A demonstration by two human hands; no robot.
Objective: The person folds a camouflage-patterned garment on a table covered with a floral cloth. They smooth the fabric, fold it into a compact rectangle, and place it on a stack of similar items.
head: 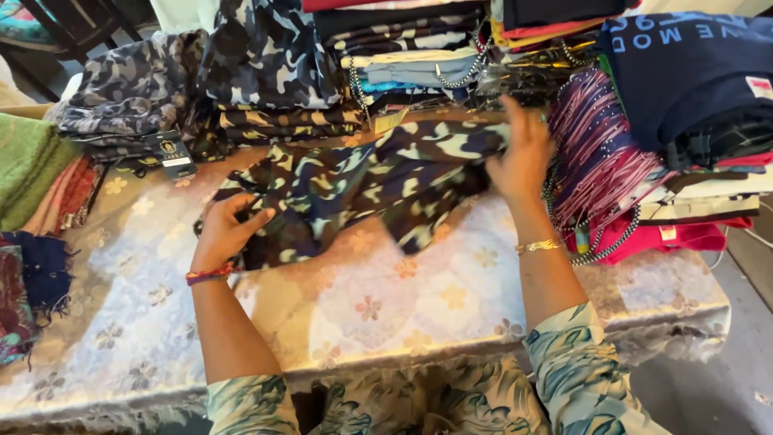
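Head view, surroundings: we count folded clothing on three sides of the work space.
Table [378, 310]: we see a shiny floral cover, pale gold and lilac, bare in the near half.
Camouflage stacks [266, 56]: we note grey and blue camouflage pieces piled at the far left and far centre, just behind the spread garment.
Hang tag [171, 153]: we note a dark card lying at the foot of those piles, left of the garment.
Folded pile [419, 48]: we list mixed striped and plain pieces at the far centre, with metal chains hanging off them.
Pink striped garment [596, 145]: we see it draped off the right-hand heap, touching our right wrist side and crowding that hand.
Navy garment [684, 72]: we see it on top of the right heap, with pale lettering.
Green cloth [28, 165]: we note it at the left edge, above orange and dark fringed fabrics.
Camouflage garment [362, 189]: we find it spread flat mid-table, between both hands, partly folded.
Left hand [225, 229]: we have it closed loosely on the garment's near left edge, thumb on top, red thread band at the wrist.
Right hand [523, 157]: we have it pressed on the garment's far right corner, fingers bent over the cloth; a gold bracelet sits on the wrist.
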